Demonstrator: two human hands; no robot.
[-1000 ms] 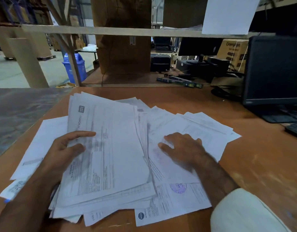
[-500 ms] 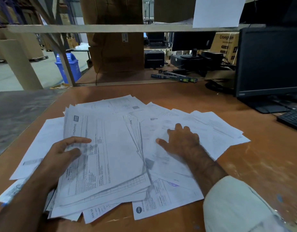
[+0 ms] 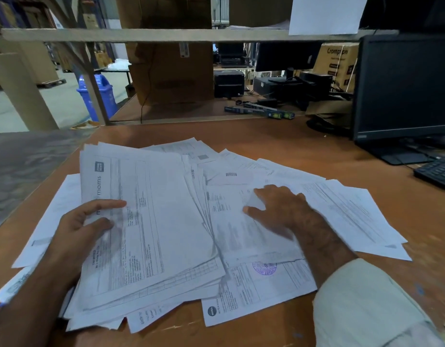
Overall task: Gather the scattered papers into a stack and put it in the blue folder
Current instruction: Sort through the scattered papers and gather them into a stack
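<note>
White printed papers (image 3: pixel 166 221) lie fanned and overlapping across the brown table (image 3: pixel 279 136). My left hand (image 3: pixel 76 231) grips the left edge of a thick bundle of sheets, thumb on top and fingers under it. My right hand (image 3: pixel 284 209) lies flat with fingers spread on the loose sheets (image 3: pixel 346 216) to the right, pressing on them. A sheet with a purple stamp (image 3: pixel 264 267) sticks out near the front edge. No blue folder is in view.
A black monitor (image 3: pixel 404 86) and a keyboard (image 3: pixel 437 171) stand at the right. A shelf beam (image 3: pixel 141 35) crosses above the table's far edge, with cardboard boxes (image 3: pixel 171 71) and black devices behind. A blue bin (image 3: pixel 98 96) stands on the floor at the left.
My right hand slid away from me and to the right over the loose sheets, uncovering the stamped sheet. My left hand kept its hold on the bundle, which shifted slightly.
</note>
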